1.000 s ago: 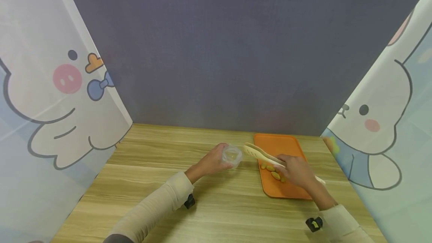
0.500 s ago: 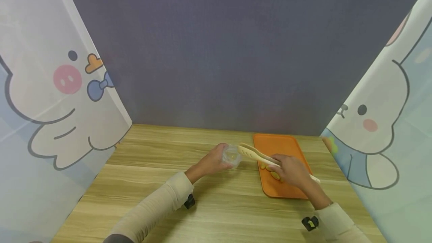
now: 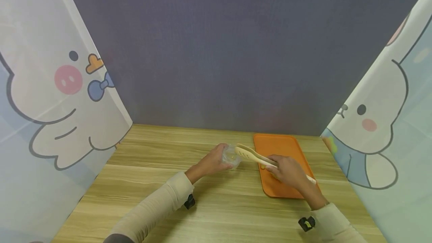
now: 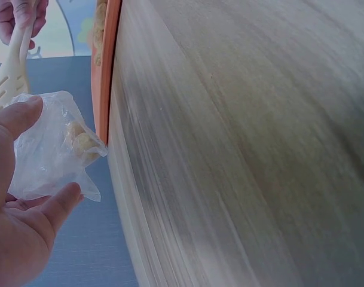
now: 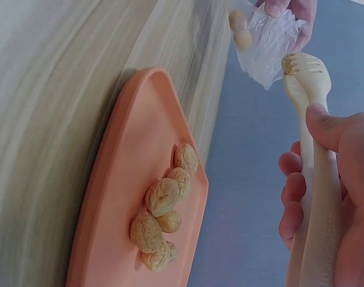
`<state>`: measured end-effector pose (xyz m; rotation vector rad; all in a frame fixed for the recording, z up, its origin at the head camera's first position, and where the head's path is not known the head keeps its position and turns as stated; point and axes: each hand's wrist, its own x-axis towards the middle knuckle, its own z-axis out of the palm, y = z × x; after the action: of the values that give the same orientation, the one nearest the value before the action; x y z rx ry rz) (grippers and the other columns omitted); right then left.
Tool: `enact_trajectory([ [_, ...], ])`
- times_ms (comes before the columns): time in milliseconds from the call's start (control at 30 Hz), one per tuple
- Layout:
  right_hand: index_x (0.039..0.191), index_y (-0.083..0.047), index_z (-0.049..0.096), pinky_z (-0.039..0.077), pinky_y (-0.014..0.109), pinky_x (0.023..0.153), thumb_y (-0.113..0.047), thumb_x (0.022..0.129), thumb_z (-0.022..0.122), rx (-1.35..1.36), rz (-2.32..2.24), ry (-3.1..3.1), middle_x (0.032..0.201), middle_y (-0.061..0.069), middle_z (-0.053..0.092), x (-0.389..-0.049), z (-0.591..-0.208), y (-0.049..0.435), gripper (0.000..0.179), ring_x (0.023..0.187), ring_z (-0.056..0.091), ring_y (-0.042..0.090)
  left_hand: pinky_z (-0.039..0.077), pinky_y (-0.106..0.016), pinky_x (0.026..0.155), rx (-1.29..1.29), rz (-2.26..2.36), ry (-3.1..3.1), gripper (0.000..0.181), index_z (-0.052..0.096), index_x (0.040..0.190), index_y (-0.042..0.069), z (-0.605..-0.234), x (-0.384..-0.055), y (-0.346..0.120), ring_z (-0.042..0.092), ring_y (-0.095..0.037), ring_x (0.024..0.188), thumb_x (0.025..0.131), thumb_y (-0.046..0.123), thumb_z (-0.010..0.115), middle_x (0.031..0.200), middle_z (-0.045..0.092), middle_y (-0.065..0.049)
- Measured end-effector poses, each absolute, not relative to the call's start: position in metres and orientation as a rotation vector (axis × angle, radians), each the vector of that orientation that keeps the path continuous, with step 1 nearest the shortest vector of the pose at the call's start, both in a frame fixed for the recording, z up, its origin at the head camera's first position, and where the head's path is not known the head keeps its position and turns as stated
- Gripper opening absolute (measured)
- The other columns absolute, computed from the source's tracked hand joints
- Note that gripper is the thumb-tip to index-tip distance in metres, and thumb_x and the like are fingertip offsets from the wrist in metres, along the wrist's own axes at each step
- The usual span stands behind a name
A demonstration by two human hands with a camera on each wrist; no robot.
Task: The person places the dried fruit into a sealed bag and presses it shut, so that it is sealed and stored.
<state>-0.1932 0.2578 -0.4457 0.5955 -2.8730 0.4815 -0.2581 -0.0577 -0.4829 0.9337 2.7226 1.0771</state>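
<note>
My left hand (image 3: 213, 160) holds a clear plastic bag (image 4: 53, 143) by its opening, with the thumb on one side and fingers on the other. Inside the bag, a peanut in its shell (image 5: 239, 28) shows low down. My right hand (image 3: 289, 172) grips cream-coloured tongs (image 5: 322, 197), thumb on one arm and fingers round the other. Between the slotted tong tips a peanut (image 5: 287, 64) is partly visible. The tips are right at the bag's mouth. Several more peanuts (image 5: 162, 197) lie on the orange tray (image 3: 278, 143), mostly hidden under my right hand in the head view.
The tray lies at the right of the wood-grain table (image 3: 148, 183). A dark wall panel (image 3: 216, 55) rises behind the table's far edge. Cartoon-printed sheets (image 3: 67, 130) stand at the left and right sides.
My right hand has moved left with the tongs, bringing their tips from beside the bag to its mouth. The left hand and bag have stayed almost in place.
</note>
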Motion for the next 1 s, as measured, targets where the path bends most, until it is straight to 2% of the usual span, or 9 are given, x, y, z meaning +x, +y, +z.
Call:
enact_trajectory([
  [333,0.115,-0.013,0.073,0.035,0.023,0.049,-0.028,0.092,0.076,0.6,0.563,-2.863,0.067,-0.013,0.053,-0.192,-0.445,0.254,0.028,0.052,0.039,0.002,0.053,-0.032,0.082,0.933,1.085,2.739,0.08,0.04,0.147,-0.003,-0.483,-0.258,-0.056,0.059,-0.017,0.097,0.087,0.031,0.082,0.125,0.059,-0.014],
  [567,0.113,-0.012,0.074,0.035,0.022,0.048,-0.026,0.091,0.077,0.62,0.596,-2.826,0.067,-0.013,0.054,-0.192,-0.446,0.255,0.026,0.05,0.038,0.0,0.053,-0.032,0.08,0.922,1.104,2.722,0.079,0.04,0.147,-0.002,-0.482,-0.257,-0.056,0.059,-0.017,0.095,0.088,0.031,0.081,0.123,0.059,-0.015],
  [867,0.114,-0.018,0.073,0.038,0.023,0.05,-0.038,0.095,0.071,0.588,0.631,-2.89,0.069,-0.014,0.057,-0.194,-0.444,0.261,0.028,0.05,0.041,0.001,0.051,-0.032,0.082,0.93,1.072,2.754,0.081,0.039,0.148,0.0,-0.484,-0.258,-0.056,0.058,-0.016,0.096,0.088,0.032,0.081,0.125,0.059,-0.012],
  [1000,0.118,-0.015,0.072,0.039,0.024,0.052,-0.035,0.095,0.072,0.549,0.633,-2.904,0.073,-0.01,0.061,-0.194,-0.443,0.269,0.031,0.051,0.043,0.003,0.052,-0.033,0.084,0.922,1.074,2.765,0.081,0.04,0.148,0.0,-0.483,-0.257,-0.057,0.059,-0.017,0.098,0.087,0.031,0.082,0.126,0.059,-0.012],
])
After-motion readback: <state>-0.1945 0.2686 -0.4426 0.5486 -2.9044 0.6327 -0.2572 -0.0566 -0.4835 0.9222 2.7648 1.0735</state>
